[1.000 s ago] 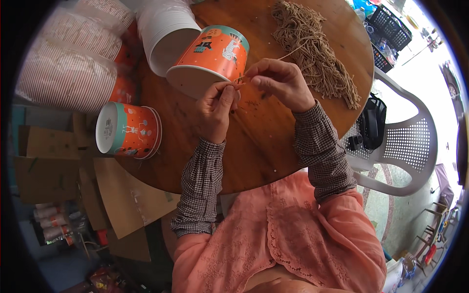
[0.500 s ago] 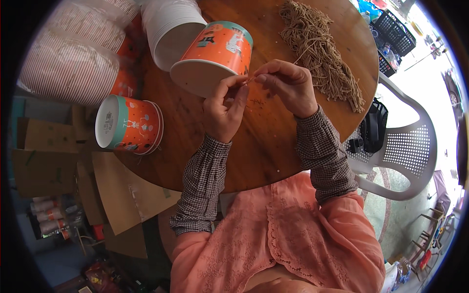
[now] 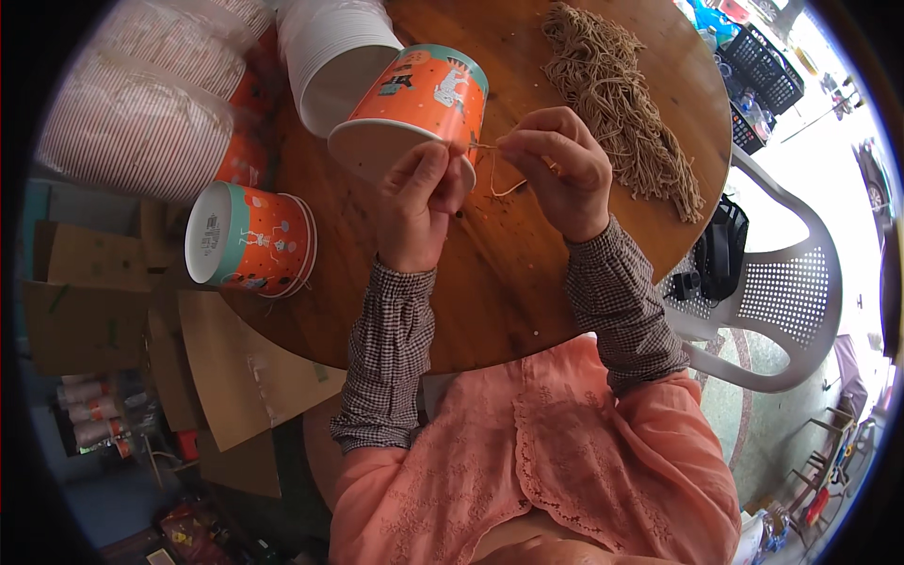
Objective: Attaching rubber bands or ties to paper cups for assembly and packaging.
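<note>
Between my two hands a thin tan cord (image 3: pixel 495 187) hangs in a loop, in front of an orange paper bucket (image 3: pixel 424 98) with a green rim band and white skeleton figures. My left hand (image 3: pixel 421 202) pinches one part of the cord, its fingers curled in. My right hand (image 3: pixel 559 169) pinches it between thumb and forefinger a little to the right. The bucket lies on its side, its pale end towards me and partly covered by my left hand. A heap of tan cords (image 3: pixel 626 118) lies just beyond my right hand.
At the table's (image 3: pixel 490 311) left edge another orange bucket (image 3: pixel 254 235) lies tipped. Stacked white buckets (image 3: pixel 344 75) and plastic-wrapped striped stacks (image 3: pixel 132 122) stand at the far left. Cardboard boxes (image 3: pixel 245 367) are below left; a grey plastic chair (image 3: pixel 800 282) stands right, holding a black bag (image 3: pixel 725 247).
My hands have drawn apart, the left moving slightly left and the right slightly right. A loop of cord now shows between them.
</note>
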{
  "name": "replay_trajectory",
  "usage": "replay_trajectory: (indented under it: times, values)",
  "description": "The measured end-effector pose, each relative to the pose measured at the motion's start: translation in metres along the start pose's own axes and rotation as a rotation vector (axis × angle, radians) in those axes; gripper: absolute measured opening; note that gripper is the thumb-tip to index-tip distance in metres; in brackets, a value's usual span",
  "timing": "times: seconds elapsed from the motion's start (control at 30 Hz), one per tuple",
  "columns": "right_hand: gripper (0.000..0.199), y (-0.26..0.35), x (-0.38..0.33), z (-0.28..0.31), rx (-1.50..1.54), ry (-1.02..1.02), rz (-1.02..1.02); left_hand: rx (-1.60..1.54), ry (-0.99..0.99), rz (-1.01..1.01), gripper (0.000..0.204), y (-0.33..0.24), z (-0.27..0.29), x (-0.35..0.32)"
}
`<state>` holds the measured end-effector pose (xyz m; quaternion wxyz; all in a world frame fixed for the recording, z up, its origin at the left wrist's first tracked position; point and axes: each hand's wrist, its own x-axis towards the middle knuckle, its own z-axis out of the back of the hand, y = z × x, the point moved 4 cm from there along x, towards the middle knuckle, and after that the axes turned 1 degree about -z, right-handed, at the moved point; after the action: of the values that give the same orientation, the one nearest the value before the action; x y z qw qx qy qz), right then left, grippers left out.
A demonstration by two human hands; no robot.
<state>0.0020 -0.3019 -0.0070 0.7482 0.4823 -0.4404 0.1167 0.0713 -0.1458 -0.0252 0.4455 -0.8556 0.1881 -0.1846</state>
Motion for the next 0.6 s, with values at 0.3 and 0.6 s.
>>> replay_trajectory:
  times: [0.3, 0.6]
  values:
    - [0.015, -0.002, 0.000, -0.002, 0.111, 0.051, -0.031, 0.424, 0.085, -0.138, 0.017, 0.009, -0.026, -0.004]
    - [0.015, -0.023, -0.003, -0.010, 0.446, 0.142, -0.504, 0.461, -0.002, -0.198, 0.016, 0.007, -0.013, -0.003]
